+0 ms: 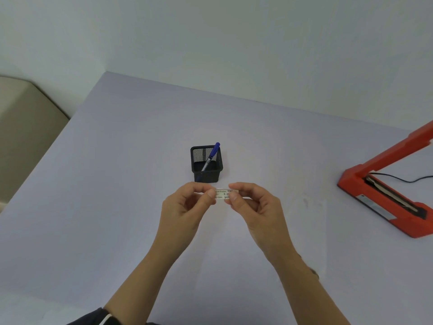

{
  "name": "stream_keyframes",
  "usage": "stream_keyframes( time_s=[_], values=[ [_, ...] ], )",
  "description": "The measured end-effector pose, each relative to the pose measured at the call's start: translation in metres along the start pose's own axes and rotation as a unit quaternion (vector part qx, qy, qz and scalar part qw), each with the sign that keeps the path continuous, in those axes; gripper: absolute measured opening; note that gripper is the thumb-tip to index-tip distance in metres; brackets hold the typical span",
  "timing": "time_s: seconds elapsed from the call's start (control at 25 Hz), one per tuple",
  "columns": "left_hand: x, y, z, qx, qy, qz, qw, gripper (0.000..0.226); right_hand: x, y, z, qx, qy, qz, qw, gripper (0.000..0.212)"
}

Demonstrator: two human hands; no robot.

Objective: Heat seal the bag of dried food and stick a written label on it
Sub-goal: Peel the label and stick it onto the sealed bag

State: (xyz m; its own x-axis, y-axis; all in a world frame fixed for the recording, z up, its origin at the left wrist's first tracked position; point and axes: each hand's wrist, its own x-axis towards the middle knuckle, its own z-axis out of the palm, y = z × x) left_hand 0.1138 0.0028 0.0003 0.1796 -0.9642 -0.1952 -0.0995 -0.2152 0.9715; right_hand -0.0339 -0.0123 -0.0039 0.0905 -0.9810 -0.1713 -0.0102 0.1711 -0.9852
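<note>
A small label (223,194) (writing on it) is pinched at its ends by the left hand (187,205) and right hand (254,207), above the tabletop (117,207), near a pen holder (206,164).

White label (224,194) with black print; black mesh pen holder (206,164) at 12 o'clock, blue pen (210,157) inside; orange-red heat sealer (384,184) at 3 o'clock; pale lavender counter (117,184).
</note>
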Motion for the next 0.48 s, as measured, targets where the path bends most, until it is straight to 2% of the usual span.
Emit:
stream_keyframes(
  time_s=[0.24, 0.48],
  values=[
    [0.0008, 0.0015, 0.0012, -0.08, -0.005, -0.052, 0.995, 0.015, -0.0008, 0.0001, 0.002, -0.011, -0.017, -0.005, 1.0, 0.016],
    [0.0024, 0.0014, -0.0061, -0.033, -0.007, -0.019, 0.999, 0.008, -0.0023, -0.0024, -0.0057, 0.0, -0.052, 0.009, 0.999, 0.026]
  ],
)
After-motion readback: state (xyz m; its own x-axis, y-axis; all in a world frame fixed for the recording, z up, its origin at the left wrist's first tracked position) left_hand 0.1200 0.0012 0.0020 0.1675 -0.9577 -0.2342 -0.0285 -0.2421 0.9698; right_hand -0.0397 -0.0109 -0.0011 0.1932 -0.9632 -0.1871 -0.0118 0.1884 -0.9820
